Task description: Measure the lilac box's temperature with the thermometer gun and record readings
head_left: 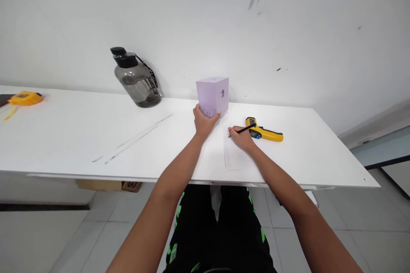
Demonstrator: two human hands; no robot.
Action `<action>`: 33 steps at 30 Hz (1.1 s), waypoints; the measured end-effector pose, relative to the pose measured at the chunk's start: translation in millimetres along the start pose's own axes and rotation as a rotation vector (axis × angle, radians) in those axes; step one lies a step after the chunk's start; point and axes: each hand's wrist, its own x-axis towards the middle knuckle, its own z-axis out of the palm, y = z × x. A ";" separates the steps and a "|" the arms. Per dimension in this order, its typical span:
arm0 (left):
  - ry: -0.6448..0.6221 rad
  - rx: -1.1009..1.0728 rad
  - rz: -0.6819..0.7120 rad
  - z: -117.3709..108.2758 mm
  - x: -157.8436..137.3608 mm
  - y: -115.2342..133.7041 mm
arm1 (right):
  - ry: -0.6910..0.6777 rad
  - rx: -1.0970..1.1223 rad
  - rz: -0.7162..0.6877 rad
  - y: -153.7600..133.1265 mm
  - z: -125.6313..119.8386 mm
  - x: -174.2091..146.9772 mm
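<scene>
A lilac box (206, 96) with a small dark emblem on its right face stands upright on the white table, near the wall. My left hand (205, 123) grips its lower front, thumb on the right side and fingers around the left. My right hand (241, 137) is closed around a dark pen (248, 128), its tip pointing down and left. Under that hand lies a sheet of white paper (235, 160), partly covered by the hand. A yellow and black infrared thermometer (270, 135) rests on its side just right of my right hand.
A grey translucent water bottle (137, 83) with a black lid stands near the wall on the left. At the far left lies an orange tape measure (27, 98) beside a dark object. The white table (64, 136) has dark scuff marks; a cardboard box (105, 184) is below it.
</scene>
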 end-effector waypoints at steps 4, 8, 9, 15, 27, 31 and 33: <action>0.014 0.010 0.014 -0.9 0.7 1.9 | 0.004 -0.014 -0.003 -1.9 -0.2 -0.9; 0.047 0.014 -0.031 -0.4 0.5 2.4 | -0.011 -0.014 -0.015 -1.9 -0.1 -1.4; 0.038 0.017 -0.021 0.1 0.6 2.1 | -0.004 -0.010 -0.017 -1.8 0.1 -1.6; 0.070 -0.012 -0.102 2.2 2.5 0.0 | 0.056 0.012 -0.007 -4.1 1.2 -4.0; 0.039 -0.129 -0.106 10.4 3.4 -7.7 | 0.050 0.012 0.029 -4.1 -0.9 -2.1; 0.036 -0.237 -0.078 11.0 7.4 -14.3 | 0.089 0.029 0.051 -3.7 -2.8 -0.4; 0.020 -0.226 -0.056 11.1 6.2 -14.4 | 0.088 0.017 0.044 -2.8 -2.9 0.0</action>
